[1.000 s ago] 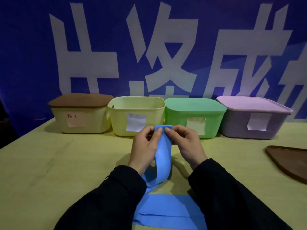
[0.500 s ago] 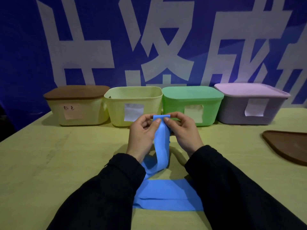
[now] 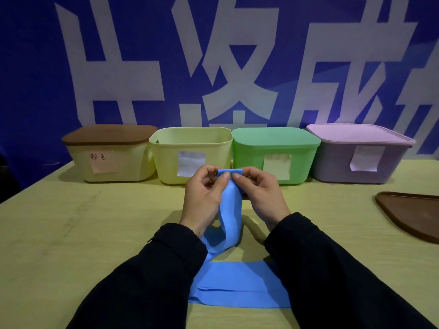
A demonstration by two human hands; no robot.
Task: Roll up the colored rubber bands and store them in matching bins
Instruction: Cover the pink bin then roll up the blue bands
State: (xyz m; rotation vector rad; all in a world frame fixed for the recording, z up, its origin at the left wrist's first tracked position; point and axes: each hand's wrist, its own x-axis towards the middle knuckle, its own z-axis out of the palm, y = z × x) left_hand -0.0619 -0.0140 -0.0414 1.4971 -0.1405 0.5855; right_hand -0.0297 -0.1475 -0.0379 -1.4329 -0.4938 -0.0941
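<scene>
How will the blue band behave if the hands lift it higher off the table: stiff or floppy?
Probably floppy: the blue band sags from both hands and lies folded flat on the table. Likely light, since fingertip pinches hold it. Its started roll may unwind if released.

My sleeves: black, long, plain cloth, reaching my wrists.
My hands: bare, left hand [image 3: 204, 198] and right hand [image 3: 263, 195].

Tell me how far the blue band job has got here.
Done: the second bin has no lid. In hand: both hands, left hand and right hand, pinch the blue band top edge, barely rolled. Left: rolling the length on the table, then binning.
</scene>
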